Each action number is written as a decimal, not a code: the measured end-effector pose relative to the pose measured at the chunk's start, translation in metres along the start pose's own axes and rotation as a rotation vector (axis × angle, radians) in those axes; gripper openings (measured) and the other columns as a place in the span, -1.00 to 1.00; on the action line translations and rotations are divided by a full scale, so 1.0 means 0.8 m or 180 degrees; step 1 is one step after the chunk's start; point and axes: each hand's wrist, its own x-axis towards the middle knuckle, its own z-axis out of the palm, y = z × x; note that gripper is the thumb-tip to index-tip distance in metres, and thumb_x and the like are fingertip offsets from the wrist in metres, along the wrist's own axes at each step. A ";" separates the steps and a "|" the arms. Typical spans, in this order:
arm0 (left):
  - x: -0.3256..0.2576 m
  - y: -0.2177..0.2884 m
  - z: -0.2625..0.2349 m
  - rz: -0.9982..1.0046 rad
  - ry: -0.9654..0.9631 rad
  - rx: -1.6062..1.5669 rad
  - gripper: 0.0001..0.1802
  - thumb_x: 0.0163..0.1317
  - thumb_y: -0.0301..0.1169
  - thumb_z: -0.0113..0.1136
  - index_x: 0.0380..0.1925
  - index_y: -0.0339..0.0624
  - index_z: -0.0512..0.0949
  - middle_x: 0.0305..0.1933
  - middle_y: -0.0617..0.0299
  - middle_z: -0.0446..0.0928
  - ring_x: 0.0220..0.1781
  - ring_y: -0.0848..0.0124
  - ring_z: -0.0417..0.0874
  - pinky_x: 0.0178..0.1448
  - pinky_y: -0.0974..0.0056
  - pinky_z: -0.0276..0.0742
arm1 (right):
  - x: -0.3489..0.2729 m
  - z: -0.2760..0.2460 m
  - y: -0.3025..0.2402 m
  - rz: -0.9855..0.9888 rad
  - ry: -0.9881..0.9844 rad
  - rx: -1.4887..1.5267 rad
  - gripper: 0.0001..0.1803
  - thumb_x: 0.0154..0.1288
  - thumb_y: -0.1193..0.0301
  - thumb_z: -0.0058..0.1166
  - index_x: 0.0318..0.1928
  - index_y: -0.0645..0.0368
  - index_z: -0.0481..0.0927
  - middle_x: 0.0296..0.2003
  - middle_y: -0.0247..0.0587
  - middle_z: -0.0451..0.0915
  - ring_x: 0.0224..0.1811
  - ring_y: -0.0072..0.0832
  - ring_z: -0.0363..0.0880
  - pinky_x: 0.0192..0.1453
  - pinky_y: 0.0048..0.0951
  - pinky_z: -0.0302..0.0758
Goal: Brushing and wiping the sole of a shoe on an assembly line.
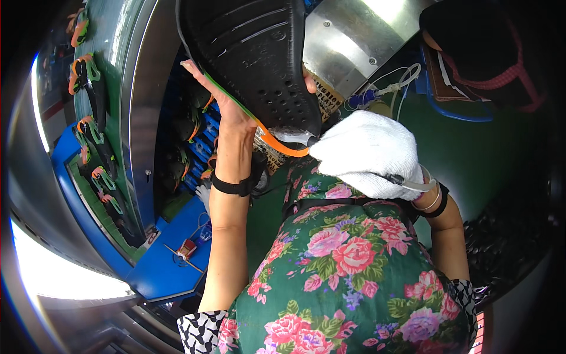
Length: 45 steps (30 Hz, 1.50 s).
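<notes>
In my left hand [232, 112] I hold up a black swim fin [253, 65] with bright green and orange edging. Its broad face shows slots higher up and a cluster of small holes toward the heel. My fingers wrap behind it, one fingertip showing at its right edge. My right hand [368, 153], in a white knitted glove, is closed beside the heel end, where the orange rim [282, 147] curves round. A small dark tip pokes out of the glove at the rim; whatever else it grips is hidden. A clear tube [420, 187] runs along that wrist.
Several similar fins [97, 135] lie along a green conveyor [109, 35] at the left. More hang on a blue rack [203, 133] behind my left forearm. A blue table [168, 268] carries a small red item [187, 249]. At the far right is a metal panel [348, 44] near hoses [392, 88].
</notes>
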 end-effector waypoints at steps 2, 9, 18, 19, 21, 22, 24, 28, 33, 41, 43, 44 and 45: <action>-0.006 0.004 0.003 -0.0049 0.0124 -0.0047 0.49 -0.11 0.87 -0.55 0.23 -0.34 0.51 -0.17 -0.15 0.62 -0.20 -0.06 0.68 -0.09 -0.10 0.63 | 0.002 0.006 -0.006 -0.0007 0.0000 -0.0062 -0.76 0.11 0.52 0.40 -0.17 0.02 0.83 -0.16 -0.28 0.81 -0.17 -0.31 0.76 -0.10 -0.34 0.68; -0.020 0.016 0.013 -0.0229 0.0224 -0.0156 0.47 -0.09 0.86 -0.55 0.29 -0.29 0.45 -0.05 -0.14 0.58 -0.10 -0.07 0.66 -0.01 -0.12 0.61 | 0.005 0.026 -0.021 -0.0121 -0.0104 -0.0139 -0.75 0.11 0.54 0.39 -0.17 0.01 0.82 -0.16 -0.31 0.81 -0.18 -0.32 0.76 -0.09 -0.35 0.69; -0.020 0.018 0.008 -0.0454 0.0371 -0.0274 0.45 -0.06 0.85 -0.55 0.37 -0.22 0.38 0.10 -0.13 0.53 0.02 -0.08 0.64 0.10 -0.16 0.59 | 0.008 0.032 -0.024 0.0061 0.0176 0.0012 -0.80 -0.04 0.59 0.44 -0.32 0.13 0.81 -0.23 -0.18 0.82 -0.19 -0.21 0.78 -0.13 -0.29 0.68; -0.017 0.017 0.007 -0.0484 0.0392 -0.0282 0.45 -0.06 0.85 -0.56 0.38 -0.22 0.38 0.12 -0.13 0.52 0.03 -0.08 0.63 0.11 -0.16 0.59 | 0.007 0.031 -0.024 0.0063 0.0184 0.0014 -0.80 -0.04 0.59 0.44 -0.32 0.13 0.81 -0.23 -0.18 0.82 -0.19 -0.21 0.78 -0.13 -0.29 0.68; -0.016 0.021 0.001 -0.0495 0.0459 -0.0283 0.44 -0.06 0.84 -0.56 0.40 -0.20 0.36 0.15 -0.13 0.51 0.06 -0.08 0.63 0.13 -0.17 0.58 | 0.007 0.028 -0.021 0.0124 0.0052 0.0183 -0.79 0.08 0.58 0.37 -0.23 0.08 0.82 -0.19 -0.23 0.81 -0.20 -0.30 0.77 -0.10 -0.30 0.68; -0.018 0.024 -0.002 -0.0503 0.0491 -0.0286 0.44 -0.05 0.84 -0.56 0.41 -0.19 0.35 0.17 -0.13 0.50 0.07 -0.08 0.62 0.14 -0.17 0.58 | 0.007 0.025 -0.020 0.0112 0.0045 0.0198 -0.79 0.08 0.58 0.37 -0.23 0.08 0.82 -0.19 -0.23 0.81 -0.20 -0.30 0.77 -0.10 -0.30 0.68; -0.015 0.024 -0.004 -0.0559 0.0511 -0.0327 0.44 -0.05 0.84 -0.56 0.43 -0.18 0.34 0.20 -0.13 0.49 0.10 -0.08 0.62 0.17 -0.18 0.58 | 0.008 0.017 -0.020 0.0559 0.0126 0.0642 -0.80 0.06 0.59 0.37 -0.25 0.12 0.81 -0.22 -0.20 0.81 -0.19 -0.28 0.77 -0.12 -0.31 0.67; -0.009 0.025 -0.011 -0.0637 0.0590 -0.0411 0.43 -0.04 0.83 -0.56 0.46 -0.15 0.31 0.27 -0.12 0.47 0.15 -0.09 0.61 0.21 -0.20 0.57 | 0.015 0.011 -0.022 0.0521 0.0355 0.0115 -0.82 -0.04 0.63 0.40 -0.34 0.20 0.79 -0.21 -0.09 0.81 -0.19 -0.23 0.79 -0.13 -0.33 0.66; -0.005 0.023 -0.015 -0.0706 0.0698 -0.0558 0.42 -0.02 0.83 -0.56 0.51 -0.11 0.27 0.36 -0.12 0.43 0.22 -0.09 0.59 0.27 -0.22 0.56 | 0.011 0.023 -0.014 0.0168 0.0025 0.0098 -0.80 0.00 0.60 0.41 -0.29 0.19 0.80 -0.17 -0.14 0.81 -0.15 -0.24 0.77 -0.10 -0.32 0.68; 0.005 0.011 -0.020 -0.0741 0.0912 -0.0740 0.42 0.00 0.82 -0.56 0.58 -0.06 0.21 0.49 -0.11 0.39 0.33 -0.10 0.57 0.37 -0.25 0.54 | 0.022 0.001 -0.002 -0.0032 -0.0137 -0.0153 -0.76 0.01 0.59 0.42 -0.23 0.12 0.81 -0.16 -0.19 0.82 -0.17 -0.27 0.78 -0.15 -0.30 0.68; 0.008 0.008 -0.020 -0.0730 0.0937 -0.0766 0.42 0.00 0.82 -0.56 0.59 -0.04 0.19 0.52 -0.11 0.37 0.36 -0.10 0.56 0.39 -0.26 0.53 | 0.017 0.003 -0.001 -0.0223 -0.0559 -0.0096 -0.76 0.03 0.56 0.43 -0.22 0.10 0.82 -0.18 -0.21 0.81 -0.19 -0.28 0.78 -0.15 -0.31 0.70; 0.006 0.009 -0.022 -0.0707 0.0962 -0.0768 0.42 0.00 0.82 -0.56 0.59 -0.04 0.19 0.52 -0.11 0.37 0.36 -0.10 0.56 0.39 -0.26 0.53 | 0.021 0.001 -0.004 -0.0091 -0.0622 0.0286 -0.77 0.03 0.55 0.43 -0.23 0.10 0.83 -0.17 -0.20 0.81 -0.18 -0.28 0.78 -0.14 -0.31 0.70; 0.004 0.009 -0.025 -0.0724 0.0700 -0.0477 0.44 -0.04 0.83 -0.58 0.50 -0.14 0.28 0.30 -0.15 0.47 0.16 -0.09 0.61 0.20 -0.19 0.58 | 0.025 -0.004 -0.006 0.0042 -0.0685 0.0667 -0.78 0.04 0.55 0.43 -0.24 0.10 0.83 -0.17 -0.19 0.81 -0.18 -0.29 0.79 -0.13 -0.32 0.70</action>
